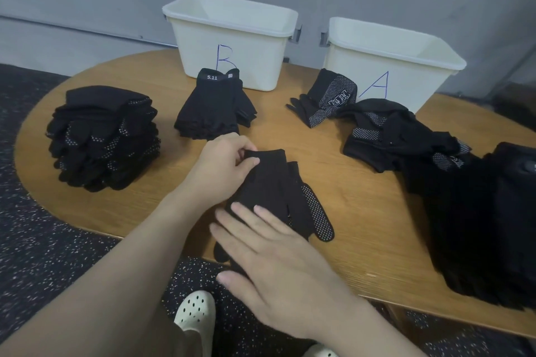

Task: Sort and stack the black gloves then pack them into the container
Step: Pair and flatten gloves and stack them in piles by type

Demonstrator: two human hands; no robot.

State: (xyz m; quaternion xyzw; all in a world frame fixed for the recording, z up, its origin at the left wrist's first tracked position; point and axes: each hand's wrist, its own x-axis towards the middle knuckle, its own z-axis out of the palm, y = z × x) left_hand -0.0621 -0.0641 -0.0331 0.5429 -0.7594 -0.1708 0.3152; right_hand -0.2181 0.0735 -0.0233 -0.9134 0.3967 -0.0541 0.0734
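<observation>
Near the table's (362, 240) front edge lies a dotted black glove (278, 191). The left hand (223, 162) pinches its cuff; the right hand (278, 264) lies flat on its fingers, fingers spread. Glove stacks (104, 136) flank it, and bins B (232, 40) and A (391, 66) stand along the back edge.

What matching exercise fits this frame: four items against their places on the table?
Items:
1. bin B
2. bin A
3. tall stack
4. 5.11 stack

Places:
a. far left
b. back right
c. just in front of bin B
d. back centre

Pairs: 1-d, 2-b, 3-a, 4-c
</observation>
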